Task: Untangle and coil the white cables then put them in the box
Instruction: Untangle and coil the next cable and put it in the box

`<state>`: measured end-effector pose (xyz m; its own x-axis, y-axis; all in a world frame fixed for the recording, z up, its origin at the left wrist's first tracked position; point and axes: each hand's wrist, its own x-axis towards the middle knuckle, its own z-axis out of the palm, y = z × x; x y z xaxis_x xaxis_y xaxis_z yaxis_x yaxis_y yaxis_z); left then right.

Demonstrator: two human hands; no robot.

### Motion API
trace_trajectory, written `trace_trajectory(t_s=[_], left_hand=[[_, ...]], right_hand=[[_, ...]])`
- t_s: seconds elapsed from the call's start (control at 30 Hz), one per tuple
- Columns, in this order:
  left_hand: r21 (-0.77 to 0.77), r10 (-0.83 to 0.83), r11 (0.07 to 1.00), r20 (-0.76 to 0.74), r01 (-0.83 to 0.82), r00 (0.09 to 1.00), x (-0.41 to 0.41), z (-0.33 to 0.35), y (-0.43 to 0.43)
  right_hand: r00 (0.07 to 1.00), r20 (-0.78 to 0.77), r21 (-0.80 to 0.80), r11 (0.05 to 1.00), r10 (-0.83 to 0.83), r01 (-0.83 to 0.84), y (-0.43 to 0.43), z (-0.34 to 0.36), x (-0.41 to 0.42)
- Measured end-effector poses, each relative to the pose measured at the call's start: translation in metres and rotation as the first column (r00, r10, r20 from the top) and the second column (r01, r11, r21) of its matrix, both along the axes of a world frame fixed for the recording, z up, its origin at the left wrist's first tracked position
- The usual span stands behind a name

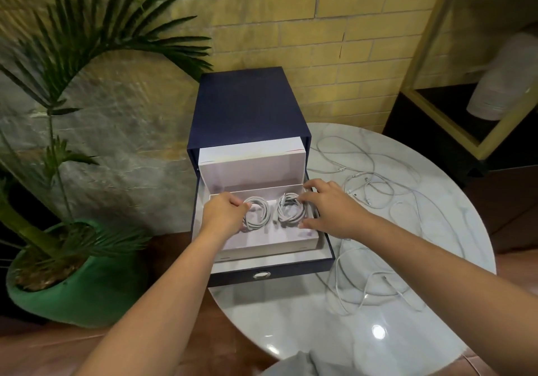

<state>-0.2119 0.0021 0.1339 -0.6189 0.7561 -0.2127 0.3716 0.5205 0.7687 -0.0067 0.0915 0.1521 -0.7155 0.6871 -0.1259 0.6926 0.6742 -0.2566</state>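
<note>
Marble-patterned and round, the bench (291,332) carries everything the task concerns. On its left part stands a tall navy box (247,108), and from its base a shallow drawer (291,274) with a metal pull is drawn out toward the person. Inside the drawer sits a white cardboard tray (270,243) with its lid propped upright behind it.

To the right of the box, spread wide over the bench, lie the loose white cables (361,175). They run in slack, overlapping loops from the far side down to the near edge, with several connector ends showing. How many there are cannot be counted, but they are neither untangled nor wound.

Two cables are done. The left coil (257,212) and the right coil (289,210) lie side by side in the tray, nearly touching, each wound into a neat ring.

The left hand (222,214) has its fingers curled onto the outer rim of the left coil. The right hand (326,204) spans the right coil, fingertips at its far edge and thumb at its near edge, clasping it.

By this showing the task is partly complete: two coils are being settled in place, and the larger share, the tangle on the bench, is left to separate, wind and put away
</note>
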Motion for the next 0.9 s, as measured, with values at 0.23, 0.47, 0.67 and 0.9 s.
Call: trace_trajectory(t_s=[0.23, 0.47, 0.67, 0.9], left_hand=[[-0.040, -0.045, 0.998, -0.127, 0.041, 0.991, 0.008, -0.009, 0.003], [-0.023, -0.034, 0.999, -0.045, 0.033, 0.998, -0.001, -0.018, 0.005], [-0.046, 0.003, 0.999, -0.079, -0.007, 0.997, 0.002, -0.019, 0.010], [-0.113, -0.272, 0.962, -0.429, 0.247, 0.861, 0.008, -0.012, 0.005]], right_hand=[[1.000, -0.012, -0.024, 1.000, 0.002, -0.002, 0.002, -0.002, 0.001], [1.000, -0.019, -0.037, 0.999, 0.011, -0.011, 0.003, -0.004, 0.003], [1.000, -0.021, -0.054, 0.999, 0.006, -0.007, 0.004, -0.004, 0.003], [1.000, -0.017, -0.056, 0.998, 0.008, -0.009, 0.004, -0.005, 0.003]])
